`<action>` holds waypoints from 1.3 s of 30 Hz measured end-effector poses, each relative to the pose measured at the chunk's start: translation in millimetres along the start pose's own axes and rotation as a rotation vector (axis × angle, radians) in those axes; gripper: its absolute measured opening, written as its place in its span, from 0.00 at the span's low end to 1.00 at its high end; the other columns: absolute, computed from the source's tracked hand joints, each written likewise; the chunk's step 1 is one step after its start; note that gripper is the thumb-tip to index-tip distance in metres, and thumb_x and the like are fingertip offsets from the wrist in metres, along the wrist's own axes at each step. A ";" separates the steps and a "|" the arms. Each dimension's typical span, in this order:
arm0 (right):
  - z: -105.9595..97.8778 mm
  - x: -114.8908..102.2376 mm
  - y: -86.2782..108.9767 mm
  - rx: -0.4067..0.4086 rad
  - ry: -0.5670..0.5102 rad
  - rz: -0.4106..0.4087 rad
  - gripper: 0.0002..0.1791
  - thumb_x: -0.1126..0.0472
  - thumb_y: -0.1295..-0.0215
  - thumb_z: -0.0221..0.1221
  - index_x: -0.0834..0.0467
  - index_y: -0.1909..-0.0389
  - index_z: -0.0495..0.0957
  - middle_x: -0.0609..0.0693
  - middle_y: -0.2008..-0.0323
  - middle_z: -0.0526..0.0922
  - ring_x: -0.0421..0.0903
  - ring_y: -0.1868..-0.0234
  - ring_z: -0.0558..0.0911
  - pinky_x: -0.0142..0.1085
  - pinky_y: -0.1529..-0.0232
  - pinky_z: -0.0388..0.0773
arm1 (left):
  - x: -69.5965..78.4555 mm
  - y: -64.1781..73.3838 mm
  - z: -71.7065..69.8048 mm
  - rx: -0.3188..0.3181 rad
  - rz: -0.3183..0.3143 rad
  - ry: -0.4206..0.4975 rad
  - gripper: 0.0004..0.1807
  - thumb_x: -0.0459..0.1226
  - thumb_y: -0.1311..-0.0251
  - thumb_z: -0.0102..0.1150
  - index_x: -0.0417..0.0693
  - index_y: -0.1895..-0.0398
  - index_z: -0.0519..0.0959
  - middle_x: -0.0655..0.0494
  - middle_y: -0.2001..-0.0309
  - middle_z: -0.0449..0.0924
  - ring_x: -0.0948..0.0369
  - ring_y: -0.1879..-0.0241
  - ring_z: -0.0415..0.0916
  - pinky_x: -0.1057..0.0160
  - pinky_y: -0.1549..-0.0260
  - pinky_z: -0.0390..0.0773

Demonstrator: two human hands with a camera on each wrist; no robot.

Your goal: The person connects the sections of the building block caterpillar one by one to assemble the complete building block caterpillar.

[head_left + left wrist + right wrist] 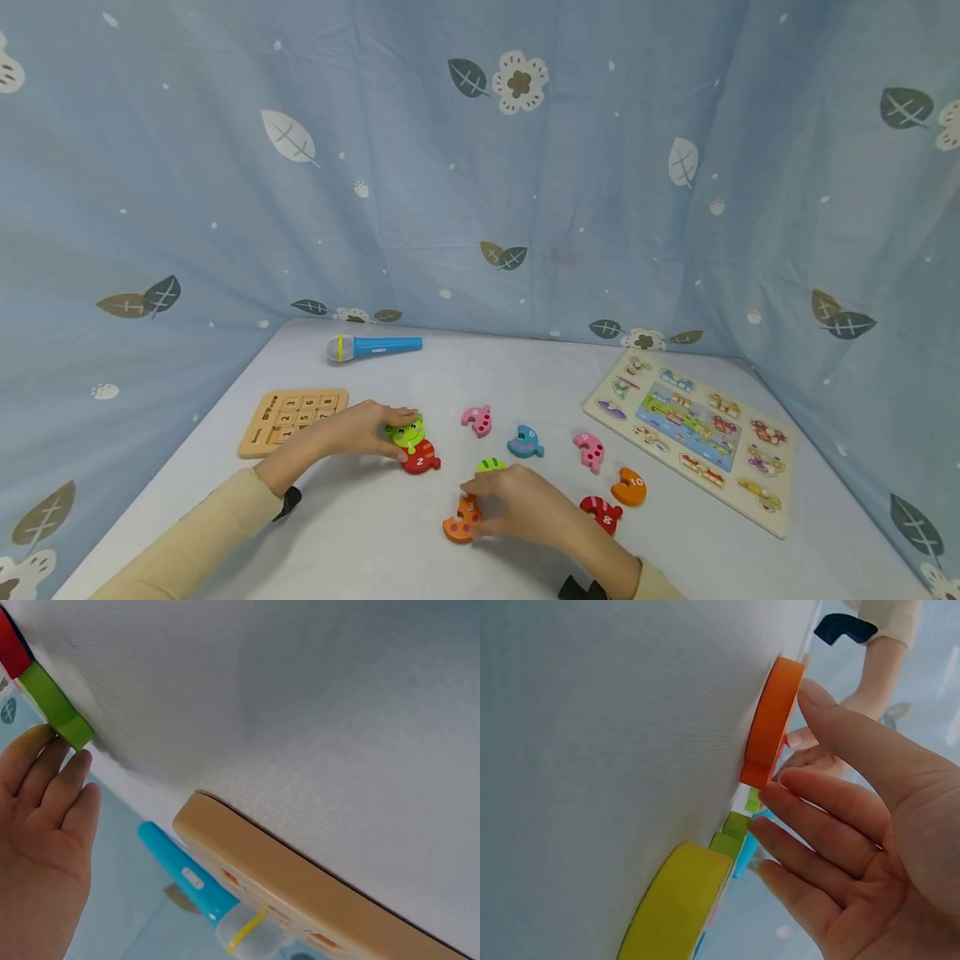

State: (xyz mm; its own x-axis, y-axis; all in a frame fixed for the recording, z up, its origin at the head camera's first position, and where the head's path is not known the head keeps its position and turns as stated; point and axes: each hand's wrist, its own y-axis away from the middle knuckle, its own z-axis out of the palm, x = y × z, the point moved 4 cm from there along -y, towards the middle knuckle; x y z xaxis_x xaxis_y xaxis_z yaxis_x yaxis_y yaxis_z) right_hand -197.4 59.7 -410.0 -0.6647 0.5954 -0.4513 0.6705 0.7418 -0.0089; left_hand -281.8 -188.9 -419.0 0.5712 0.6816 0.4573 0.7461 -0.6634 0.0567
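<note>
1. Steady the green animal-face piece [407, 434] with the left hand [363, 432]: its thumb and fingers pinch that piece on the counter [360, 533], where it touches the red "2" piece [422, 460]. Light pressure should suffice.
2. The right hand's [521, 504] thumb and fingers grip the orange spotted piece [459, 527] at its edges, nearer the person and apart from the red one. An edge hold looks right, leaving its notch uncovered.
3. Best slide the orange piece flat, turning it at the wrist, since lifting could tilt it.
4. Mind the green striped piece [491, 464], partly hidden behind the right hand; a knuckle could nudge it.
</note>
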 end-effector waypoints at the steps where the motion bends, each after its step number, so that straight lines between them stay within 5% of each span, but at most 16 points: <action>1: 0.2 -0.2 0.4 -0.002 0.010 -0.002 0.27 0.49 0.48 0.71 0.54 0.47 0.82 0.40 0.50 0.83 0.38 0.45 0.79 0.32 0.46 0.76 | -0.3 -0.1 0.2 0.001 0.001 0.001 0.40 0.56 0.46 0.65 0.39 0.36 0.71 0.43 0.35 0.68 0.44 0.35 0.65 0.45 0.38 0.66; 20: 7.0 -12.3 -7.7 -0.031 0.203 -0.014 0.28 0.44 0.51 0.72 0.52 0.50 0.84 0.42 0.50 0.83 0.43 0.42 0.77 0.36 0.45 0.77 | -6.1 0.5 2.7 0.005 0.007 0.004 0.40 0.56 0.46 0.64 0.41 0.35 0.71 0.44 0.35 0.68 0.45 0.35 0.65 0.46 0.40 0.68; 39: -3.3 -6.8 -12.7 -0.006 0.071 -0.026 0.28 0.50 0.51 0.73 0.56 0.48 0.82 0.43 0.50 0.83 0.36 0.52 0.80 0.26 0.52 0.78 | -6.2 -1.2 3.0 0.002 0.014 0.018 0.40 0.56 0.46 0.65 0.42 0.34 0.71 0.46 0.34 0.67 0.46 0.35 0.65 0.47 0.39 0.67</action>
State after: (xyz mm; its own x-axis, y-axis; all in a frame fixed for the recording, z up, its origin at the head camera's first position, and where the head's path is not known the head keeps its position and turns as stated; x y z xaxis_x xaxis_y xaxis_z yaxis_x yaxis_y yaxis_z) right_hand -202.5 47.3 -403.9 -0.7036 0.5964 -0.3865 0.6512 0.7588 -0.0146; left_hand -285.2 -191.4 -424.6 0.5753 0.6664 0.4743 0.7386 -0.6724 0.0488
